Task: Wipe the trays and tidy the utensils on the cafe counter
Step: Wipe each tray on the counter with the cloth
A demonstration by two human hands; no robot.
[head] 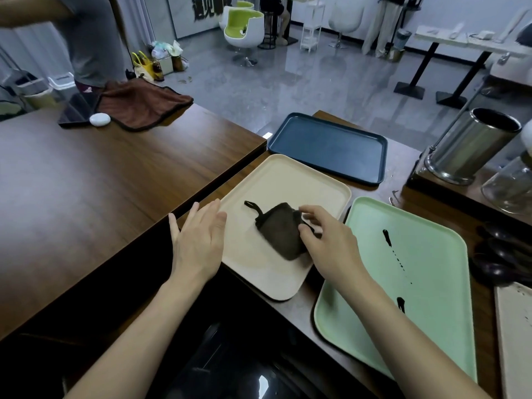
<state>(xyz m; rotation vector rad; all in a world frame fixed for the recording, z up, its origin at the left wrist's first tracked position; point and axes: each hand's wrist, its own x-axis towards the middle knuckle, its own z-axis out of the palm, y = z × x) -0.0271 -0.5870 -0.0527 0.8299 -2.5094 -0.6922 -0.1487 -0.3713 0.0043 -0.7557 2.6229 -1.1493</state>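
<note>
A folded dark brown cloth point(280, 230) lies on the beige tray point(273, 180) in the middle of the counter. My right hand point(331, 243) sits at the cloth's right edge with curled fingers on it. My left hand point(198, 240) hovers flat and open over the beige tray's left rim. A dark blue tray point(328, 146) lies behind the beige one. To the right, a mint green tray point(426, 272) carries dark sauce streaks point(387, 237). Dark spoons point(501, 254) lie at the far right.
A steel utensil cylinder point(472, 145) and a glass jar point(509, 185) stand at the right. A brown towel point(144, 103) and a white oval object point(100, 119) lie on the wooden table at the left. A person point(92, 38) stands behind it.
</note>
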